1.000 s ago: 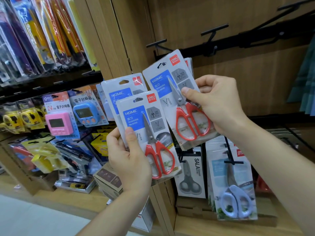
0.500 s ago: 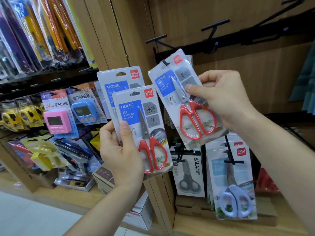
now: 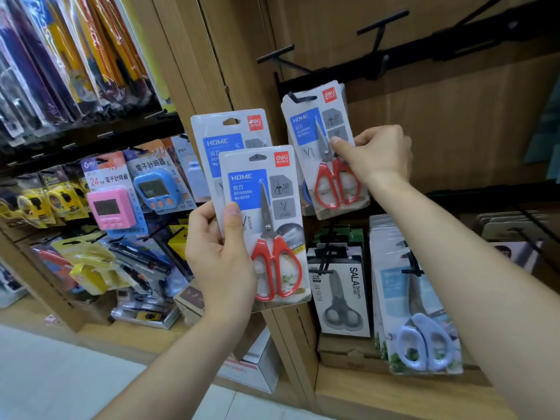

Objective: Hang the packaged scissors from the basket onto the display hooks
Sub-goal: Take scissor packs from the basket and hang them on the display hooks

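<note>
The right hand (image 3: 375, 153) pinched a pack of red-handled scissors (image 3: 318, 122) between thumb and curled fingers, holding it up against the wooden back panel near the left end of the black rail (image 3: 454, 47). The T-shaped tip of a black hook (image 3: 298, 97) showed at the pack's hang hole, with the edge of another card just behind it. The left hand (image 3: 221, 259) gripped two more of the same packs fanned together, the thumb pressed flat on the front pack (image 3: 260, 201) and the rear pack (image 3: 224, 131) rising behind it to the upper left. Below the rail hung packaged grey SALA scissors (image 3: 342, 295) and blue-handled scissors (image 3: 421, 328). A pink timer (image 3: 110, 209) hung on the neighbouring shelf bay to the left.
</note>
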{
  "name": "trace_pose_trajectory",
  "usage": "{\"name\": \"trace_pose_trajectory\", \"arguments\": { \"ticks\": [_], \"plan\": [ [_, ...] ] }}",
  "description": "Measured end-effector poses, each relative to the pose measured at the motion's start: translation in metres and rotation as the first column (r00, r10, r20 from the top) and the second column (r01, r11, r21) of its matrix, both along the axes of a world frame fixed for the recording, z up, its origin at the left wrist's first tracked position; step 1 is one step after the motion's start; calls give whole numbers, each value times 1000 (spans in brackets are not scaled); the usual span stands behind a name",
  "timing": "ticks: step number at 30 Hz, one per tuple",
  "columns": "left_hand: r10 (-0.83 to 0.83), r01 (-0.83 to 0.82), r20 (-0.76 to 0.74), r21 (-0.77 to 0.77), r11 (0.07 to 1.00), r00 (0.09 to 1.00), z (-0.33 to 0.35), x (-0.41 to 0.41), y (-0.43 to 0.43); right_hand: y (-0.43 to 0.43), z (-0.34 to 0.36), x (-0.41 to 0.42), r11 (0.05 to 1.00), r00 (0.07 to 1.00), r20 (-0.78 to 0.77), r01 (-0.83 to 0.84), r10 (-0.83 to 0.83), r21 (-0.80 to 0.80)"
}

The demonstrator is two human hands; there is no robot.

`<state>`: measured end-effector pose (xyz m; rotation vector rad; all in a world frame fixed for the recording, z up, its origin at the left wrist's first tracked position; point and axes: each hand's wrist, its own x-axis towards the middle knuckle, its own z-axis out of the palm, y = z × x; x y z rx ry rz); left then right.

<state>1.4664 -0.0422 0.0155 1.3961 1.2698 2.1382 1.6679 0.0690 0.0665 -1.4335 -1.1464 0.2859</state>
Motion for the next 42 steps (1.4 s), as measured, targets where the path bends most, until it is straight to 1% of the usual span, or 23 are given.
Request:
{"name": "trace_pose_trajectory", "arguments": {
  "ticks": [2,4,5,6,7,8,9,10,11,12,13,15,18,20,22,23,25,27,29,32,36,38,42],
  "plan": [
    [-28,28,19,-16,999,999,1,-2,-1,-1,-4,0,999,998,39,40,-40,-8],
    [-56,57,44,-23,998,997,3,-3,0,-10,-11,3,993,997,61,38,-45,112],
    [-69,71,54,-23,997,996,4,-2,0,-17,-15,4,979,998,59,1,-13,203],
    [-82,84,62,-23,996,995,5,-2,0,-25,-18,4,956,997,45,-78,68,281],
    [-96,97,67,-26,995,993,6,-1,0,-34,-19,4,925,977,21,-210,214,316],
    [-108,110,69,-26,994,992,7,2,0,-45,-20,2,873,912,-16,-386,409,298],
    [-119,121,75,-26,992,990,7,4,0,-55,-21,-1,790,804,-61,-563,592,243],
    [-131,134,86,-23,991,988,8,6,0,-63,-23,-4,696,691,-98,-695,716,182],
    [-144,147,101,-22,989,984,9,8,0,-69,-25,-7,623,613,-110,-771,783,133],
    [-155,158,112,-21,987,982,10,10,1,-73,-28,-11,582,573,-108,-805,813,110],
    [-164,167,116,-21,986,980,11,11,1,-75,-31,-14,568,559,-101,-815,823,117],
    [-187,191,120,-17,982,975,14,13,0,-76,-35,-16,579,566,-125,-798,815,165],
    [-257,257,116,7,966,960,20,12,-5,-72,-38,-12,632,590,-232,-744,773,217],
    [-261,261,70,10,965,963,22,8,-7,-67,-38,-7,652,585,-293,-714,756,255],
    [-191,191,-26,19,981,981,23,1,-6,-64,-35,2,674,595,-317,-672,738,308],
    [-143,146,-80,33,989,986,24,-2,-6,-64,-31,7,687,615,-307,-648,727,328],
    [-58,68,-138,66,996,989,26,-8,-5,-65,-23,17,727,695,-237,-595,679,343],
    [6,7,-145,92,996,989,28,-13,-4,-66,-14,20,768,780,-139,-539,610,346],
    [38,-23,-142,102,994,989,29,-15,-4,-67,-6,18,787,830,-70,-494,554,371],
    [58,-43,-145,102,994,988,29,-16,-5,-67,1,11,804,867,-23,-452,498,387],
    [40,-30,-144,68,997,989,27,-16,-7,-67,7,8,845,922,23,-364,386,391],
    [41,-32,-142,65,997,989,26,-15,-8,-67,8,7,853,928,36,-356,371,382],
    [31,-24,-110,63,998,993,26,-14,-8,-68,5,10,861,921,5,-366,389,353]
  ]
}}
